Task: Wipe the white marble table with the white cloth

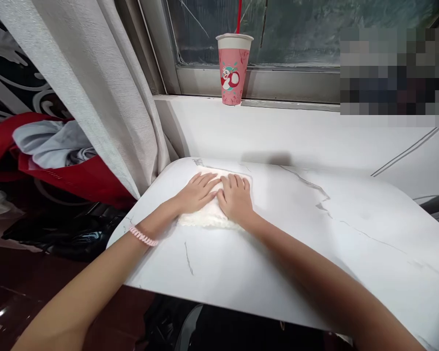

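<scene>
A white, soft-looking cloth (210, 218) lies folded flat on the white marble-patterned table (296, 234), towards its far left part. My left hand (197, 193) rests palm down on the cloth's left side, fingers stretched out and a little apart. On the right side of the same cloth, my right hand (236, 196) presses down with its fingers extended forward and slightly bent. The two hands almost meet near the middle. A pink coiled band (143, 236) circles my left wrist. Parts of the cloth are hidden beneath both hands.
On the window ledge stands a pink paper cup (234, 73) with a red straw (239, 17). A pale curtain (106, 87) hangs at the table's left edge. Beyond it sits a red bag (76, 178) holding grey fabric. Behind the table is a white wall (314, 139).
</scene>
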`<action>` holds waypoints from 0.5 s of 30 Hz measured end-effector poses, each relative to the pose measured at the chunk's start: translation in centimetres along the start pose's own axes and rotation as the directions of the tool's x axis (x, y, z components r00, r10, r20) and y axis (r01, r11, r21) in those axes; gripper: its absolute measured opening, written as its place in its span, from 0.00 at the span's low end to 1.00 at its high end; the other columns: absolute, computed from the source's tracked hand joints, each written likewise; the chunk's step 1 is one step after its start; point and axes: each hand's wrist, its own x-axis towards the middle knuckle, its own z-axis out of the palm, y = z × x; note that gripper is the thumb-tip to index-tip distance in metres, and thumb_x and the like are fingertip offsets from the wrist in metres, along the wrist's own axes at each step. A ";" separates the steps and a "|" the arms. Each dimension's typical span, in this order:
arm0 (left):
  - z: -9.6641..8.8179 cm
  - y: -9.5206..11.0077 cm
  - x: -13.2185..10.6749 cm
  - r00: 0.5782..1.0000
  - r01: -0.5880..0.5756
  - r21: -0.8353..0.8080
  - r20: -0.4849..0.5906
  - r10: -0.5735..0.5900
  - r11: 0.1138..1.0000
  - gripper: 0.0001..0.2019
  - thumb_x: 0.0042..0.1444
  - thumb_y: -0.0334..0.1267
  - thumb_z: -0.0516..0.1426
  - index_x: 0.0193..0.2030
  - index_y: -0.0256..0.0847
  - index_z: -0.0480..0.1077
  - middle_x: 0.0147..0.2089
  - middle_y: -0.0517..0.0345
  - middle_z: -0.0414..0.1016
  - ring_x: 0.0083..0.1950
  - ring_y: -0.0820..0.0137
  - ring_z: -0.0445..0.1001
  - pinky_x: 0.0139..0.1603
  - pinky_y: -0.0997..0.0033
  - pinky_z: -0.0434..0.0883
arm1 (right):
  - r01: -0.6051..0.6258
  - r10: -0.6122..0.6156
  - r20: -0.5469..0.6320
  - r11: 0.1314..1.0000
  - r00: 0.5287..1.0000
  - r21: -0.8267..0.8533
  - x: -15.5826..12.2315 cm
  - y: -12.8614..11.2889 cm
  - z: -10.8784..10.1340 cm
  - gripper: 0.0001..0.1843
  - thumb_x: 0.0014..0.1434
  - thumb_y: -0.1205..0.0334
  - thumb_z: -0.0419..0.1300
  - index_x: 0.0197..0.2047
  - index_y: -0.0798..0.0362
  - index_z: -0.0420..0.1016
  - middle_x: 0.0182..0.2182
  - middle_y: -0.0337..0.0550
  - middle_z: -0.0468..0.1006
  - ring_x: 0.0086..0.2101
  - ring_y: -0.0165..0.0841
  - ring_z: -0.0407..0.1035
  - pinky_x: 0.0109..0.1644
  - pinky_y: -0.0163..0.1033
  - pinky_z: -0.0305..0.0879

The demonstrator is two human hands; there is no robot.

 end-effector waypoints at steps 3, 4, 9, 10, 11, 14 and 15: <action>-0.3 2.5 -3.5 0.999 -0.042 0.029 0.001 0.042 0.999 0.26 0.70 0.49 0.36 0.68 0.42 0.54 0.72 0.48 0.56 0.73 0.60 0.50 0.73 0.47 0.45 | 0.015 -0.015 0.025 1.000 1.000 -0.013 -3.9 -1.6 -1.6 0.25 0.67 0.60 0.45 0.63 0.62 0.64 0.61 0.60 0.65 0.61 0.50 0.55 0.65 0.59 0.45; -0.4 3.4 -4.7 0.999 -0.048 0.042 -0.005 0.048 0.998 0.26 0.70 0.49 0.37 0.69 0.41 0.54 0.72 0.48 0.56 0.73 0.59 0.50 0.73 0.47 0.46 | 0.025 -0.024 0.044 1.000 0.999 -0.005 -5.0 -2.2 -2.1 0.26 0.68 0.60 0.45 0.64 0.62 0.63 0.62 0.61 0.64 0.62 0.51 0.54 0.66 0.60 0.44; -1.0 6.8 -10.3 0.998 -0.051 0.083 -0.032 0.053 0.995 0.25 0.70 0.47 0.41 0.71 0.41 0.51 0.72 0.48 0.55 0.73 0.58 0.50 0.73 0.48 0.48 | 0.109 -0.121 0.139 0.990 0.983 0.091 -9.5 -4.5 -4.7 0.29 0.68 0.58 0.44 0.70 0.61 0.55 0.67 0.60 0.56 0.66 0.52 0.47 0.68 0.63 0.39; -1.2 7.1 -11.1 0.998 -0.053 0.083 -0.029 0.056 0.995 0.25 0.70 0.47 0.42 0.71 0.42 0.49 0.72 0.49 0.54 0.73 0.59 0.50 0.73 0.48 0.48 | 0.125 -0.142 0.152 0.986 0.978 0.114 -10.0 -4.9 -5.0 0.30 0.69 0.58 0.44 0.71 0.59 0.53 0.68 0.59 0.54 0.67 0.52 0.46 0.68 0.64 0.38; -1.3 7.2 -11.7 0.998 -0.056 0.078 -0.025 0.058 0.995 0.26 0.70 0.46 0.43 0.72 0.43 0.48 0.73 0.49 0.53 0.73 0.59 0.50 0.73 0.49 0.48 | 0.135 -0.157 0.164 0.981 0.974 0.136 -10.3 -5.3 -5.2 0.31 0.69 0.58 0.44 0.72 0.57 0.50 0.69 0.57 0.52 0.67 0.53 0.45 0.68 0.65 0.38; -1.7 6.7 -12.7 0.999 -0.050 0.048 -0.014 0.051 0.998 0.27 0.70 0.48 0.44 0.73 0.48 0.43 0.74 0.53 0.51 0.73 0.60 0.50 0.73 0.50 0.49 | 0.133 -0.170 0.199 0.974 0.965 0.186 -10.7 -6.3 -5.4 0.31 0.69 0.57 0.43 0.73 0.56 0.47 0.70 0.56 0.49 0.68 0.53 0.42 0.68 0.68 0.37; -1.8 6.4 -12.9 0.999 -0.042 0.036 -0.011 0.043 0.998 0.28 0.70 0.48 0.44 0.74 0.50 0.43 0.74 0.55 0.51 0.73 0.60 0.51 0.73 0.50 0.50 | 0.128 -0.170 0.210 0.972 0.963 0.199 -10.7 -6.6 -5.4 0.32 0.69 0.57 0.43 0.73 0.56 0.46 0.71 0.56 0.48 0.68 0.53 0.41 0.68 0.68 0.36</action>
